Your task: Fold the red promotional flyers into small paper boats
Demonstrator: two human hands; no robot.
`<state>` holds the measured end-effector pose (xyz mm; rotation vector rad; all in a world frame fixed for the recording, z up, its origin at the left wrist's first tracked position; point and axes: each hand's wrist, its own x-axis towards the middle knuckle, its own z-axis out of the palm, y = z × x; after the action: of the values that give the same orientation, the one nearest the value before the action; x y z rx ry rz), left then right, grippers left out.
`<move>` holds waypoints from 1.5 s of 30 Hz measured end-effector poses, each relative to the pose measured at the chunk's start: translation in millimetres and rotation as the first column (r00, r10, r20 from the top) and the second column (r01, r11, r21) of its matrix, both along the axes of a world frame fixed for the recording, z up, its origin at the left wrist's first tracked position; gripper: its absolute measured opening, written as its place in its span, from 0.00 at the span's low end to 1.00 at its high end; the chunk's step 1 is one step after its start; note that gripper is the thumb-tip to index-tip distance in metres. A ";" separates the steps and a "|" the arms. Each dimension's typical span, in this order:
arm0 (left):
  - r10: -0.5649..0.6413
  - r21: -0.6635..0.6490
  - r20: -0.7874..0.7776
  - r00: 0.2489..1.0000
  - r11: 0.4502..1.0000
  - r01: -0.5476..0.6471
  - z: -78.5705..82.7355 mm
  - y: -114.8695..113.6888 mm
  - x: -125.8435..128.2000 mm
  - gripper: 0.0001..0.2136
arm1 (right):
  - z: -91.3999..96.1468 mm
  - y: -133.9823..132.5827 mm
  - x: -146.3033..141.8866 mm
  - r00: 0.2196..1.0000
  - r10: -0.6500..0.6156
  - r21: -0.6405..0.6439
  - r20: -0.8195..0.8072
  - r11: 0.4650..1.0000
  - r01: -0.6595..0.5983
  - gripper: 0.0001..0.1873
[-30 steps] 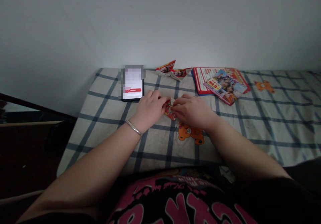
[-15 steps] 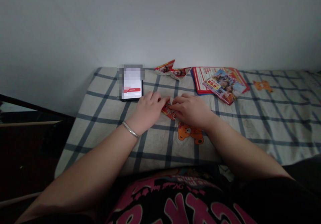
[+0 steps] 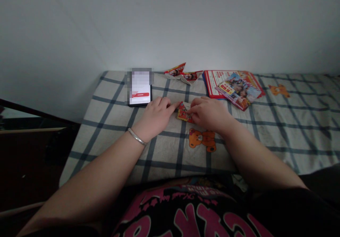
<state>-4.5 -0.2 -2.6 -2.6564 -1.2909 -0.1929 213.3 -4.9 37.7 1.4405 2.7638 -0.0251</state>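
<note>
A small folded piece of printed paper (image 3: pixel 183 115), red and yellow with a pale strip at its far edge, lies on the checked cloth between my hands. My left hand (image 3: pixel 158 112) touches its left corner with an outstretched finger, the other fingers curled. Over its right part, my right hand (image 3: pixel 208 112) presses with bent fingers; the thumb and the paper's right end are mostly hidden. Behind them stands a folded paper shape (image 3: pixel 191 77) with pointed red-printed flaps.
A phone (image 3: pixel 140 88) with a lit screen lies at the back left. At the back right, a glossy flyer (image 3: pixel 240 92) rests on a stack of printed sheets (image 3: pixel 212 83). The checked cloth (image 3: pixel 119 123) covers a surface against the pale wall (image 3: pixel 170 24).
My right hand has shifted slightly up and right, uncovering more of the paper. The paper's printed face has turned and now looks flatter and wider. My left hand has barely moved.
</note>
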 end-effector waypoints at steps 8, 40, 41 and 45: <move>0.018 0.000 0.041 0.999 1.000 -0.018 6.0 -1.9 7.2 0.17 | -1.7 2.3 10.1 0.999 0.029 -0.013 -0.029 0.999 -0.029 0.17; -0.198 -0.037 -0.010 0.980 0.980 0.198 16.5 -18.5 11.9 0.11 | 11.4 4.4 23.2 0.963 -0.195 -0.038 0.184 0.978 0.205 0.20; -0.195 -0.039 -0.006 0.981 0.980 0.195 16.3 -18.0 11.9 0.11 | 11.7 4.7 23.6 0.961 -0.206 -0.034 0.187 0.976 0.216 0.20; -0.195 -0.041 0.039 0.980 0.980 0.197 14.4 -14.8 10.4 0.11 | 10.2 8.1 26.1 0.961 -0.214 -0.047 0.177 0.973 0.226 0.21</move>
<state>5.9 -15.0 11.8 -2.8297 -1.0532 -0.2411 239.4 3.2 47.9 1.6417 2.4342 0.0015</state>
